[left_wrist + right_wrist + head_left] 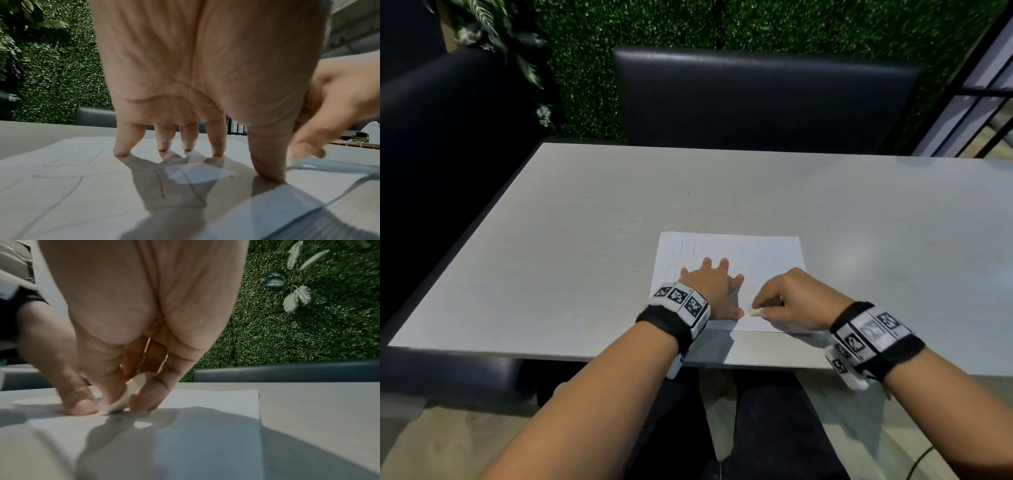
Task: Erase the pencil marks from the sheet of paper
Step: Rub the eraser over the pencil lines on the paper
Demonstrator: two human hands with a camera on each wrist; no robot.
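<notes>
A white sheet of paper (756, 253) lies near the front edge of the grey table (585, 222), with faint pencil boxes (687, 247) on its left half. My left hand (714, 286) lies on the sheet's left part with fingers spread and straight, fingertips (121, 152) pressing the paper (82, 203) over the pencil lines (162, 186). My right hand (791, 298) pinches a small white eraser (755, 311) between thumb and fingers, its tip down on the sheet near the front edge. In the right wrist view the eraser (125, 395) touches the paper (205, 402).
A dark padded bench back (756, 99) stands behind the table in front of a green hedge wall (722, 20). Another dark seat (441, 137) is on the left. The table's front edge (619, 356) runs just behind my wrists.
</notes>
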